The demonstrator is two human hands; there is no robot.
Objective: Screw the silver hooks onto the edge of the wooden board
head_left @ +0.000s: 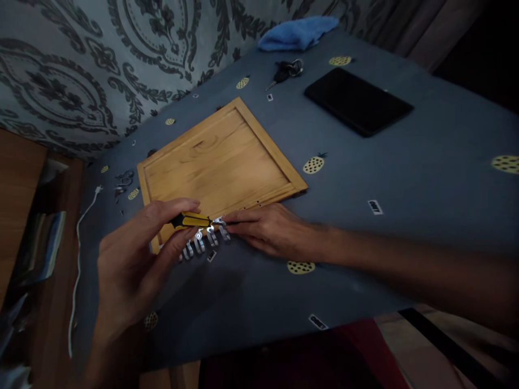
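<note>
A wooden framed panel lies flat on a blue-grey cloth. My left hand is closed around a yellow-and-black screwdriver, its tip pointing right along the panel's near edge. My right hand rests on the cloth beside the panel's near edge, fingers pinched at a small metal piece by the screwdriver tip. A row of several metal hooks sticks out below the panel's near edge, between the two hands.
A black tablet lies at the far right, a bunch of keys and a folded blue cloth beyond it. A white cable hangs at the left edge, next to wooden shelves. Patterned wall behind.
</note>
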